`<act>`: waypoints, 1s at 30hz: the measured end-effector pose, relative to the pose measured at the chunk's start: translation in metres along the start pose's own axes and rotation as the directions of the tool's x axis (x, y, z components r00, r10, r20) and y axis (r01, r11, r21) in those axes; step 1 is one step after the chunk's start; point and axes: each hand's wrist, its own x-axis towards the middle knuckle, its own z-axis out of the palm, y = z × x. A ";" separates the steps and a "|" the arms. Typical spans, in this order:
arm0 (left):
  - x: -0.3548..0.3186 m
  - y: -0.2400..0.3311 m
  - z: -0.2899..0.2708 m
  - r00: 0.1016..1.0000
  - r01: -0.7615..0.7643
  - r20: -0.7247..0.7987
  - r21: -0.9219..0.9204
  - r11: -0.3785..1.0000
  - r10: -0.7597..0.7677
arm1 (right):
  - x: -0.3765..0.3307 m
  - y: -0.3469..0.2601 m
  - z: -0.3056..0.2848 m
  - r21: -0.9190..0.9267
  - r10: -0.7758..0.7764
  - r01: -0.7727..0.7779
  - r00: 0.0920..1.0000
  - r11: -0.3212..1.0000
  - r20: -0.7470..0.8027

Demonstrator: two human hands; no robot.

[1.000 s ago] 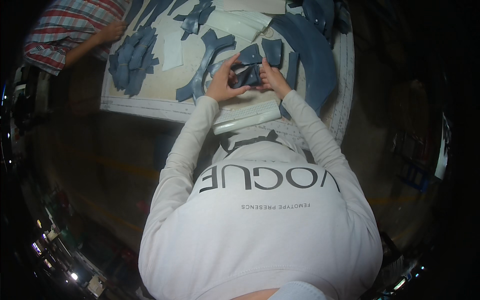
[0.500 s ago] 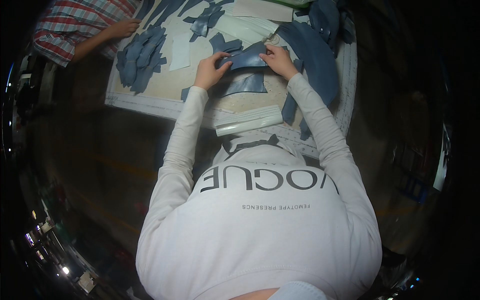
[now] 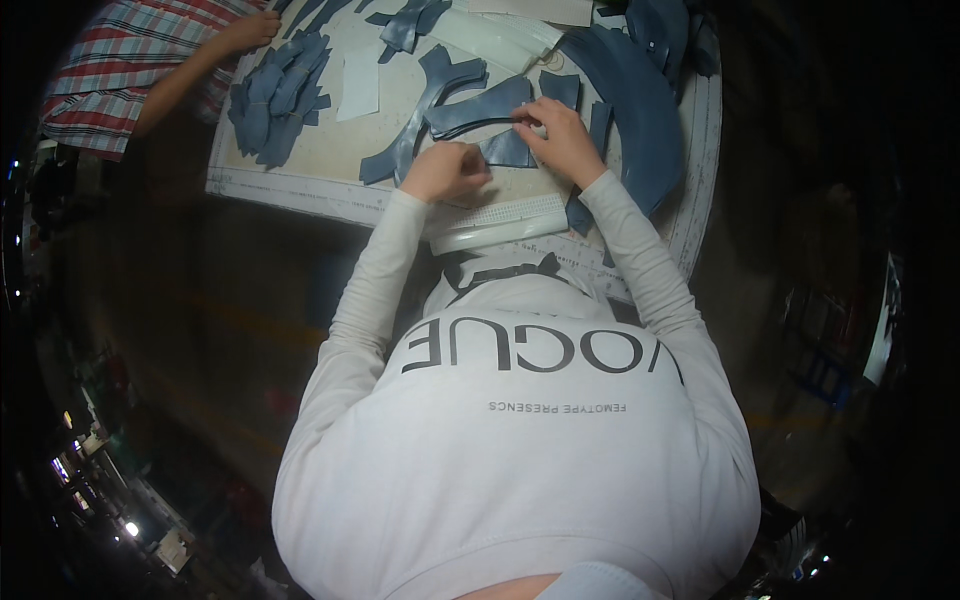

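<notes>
The curved blue piece (image 3: pixel 485 107) lies at upper centre of the frame, on the table (image 3: pixel 290 197). The right hand (image 3: pixel 562 138) is positioned at the right end of this piece; its thumb and index finger are set narrow, and whether they grip the edge cannot be told. The left hand (image 3: pixel 443 172) is located below the left end, fingers curled inward; whether they hold anything cannot be told. A smaller blue piece (image 3: pixel 510 150) lies between the hands. The Y-shaped blue piece (image 3: pixel 408 140) is left of centre; the large blue arc (image 3: pixel 648 120) is at upper right. A co-worker's hand (image 3: pixel 255 30) rests at the table edge, upper left.
</notes>
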 end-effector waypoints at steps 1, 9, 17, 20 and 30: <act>-0.012 0.001 0.006 0.999 0.008 0.046 0.042 0.999 -0.010 | -0.009 -0.003 -0.002 0.040 -0.005 0.002 0.998 0.999 0.062; -0.059 -0.009 0.045 0.998 -0.016 -0.066 -0.198 0.980 0.003 | -0.061 -0.028 0.024 0.125 -0.066 0.018 0.917 0.992 0.394; -0.088 -0.002 0.032 0.982 -0.063 -0.177 -0.614 0.787 -0.059 | -0.074 -0.054 0.007 0.139 -0.025 0.008 0.992 0.990 0.122; -0.090 0.011 0.019 0.981 -0.059 -0.181 -0.606 0.793 -0.066 | -0.073 -0.065 -0.004 0.109 -0.085 0.087 0.996 0.990 -0.020; -0.079 0.039 0.007 0.984 -0.076 -0.177 -0.545 0.835 -0.026 | -0.078 -0.081 -0.007 -0.040 -0.252 0.249 0.954 0.968 -0.163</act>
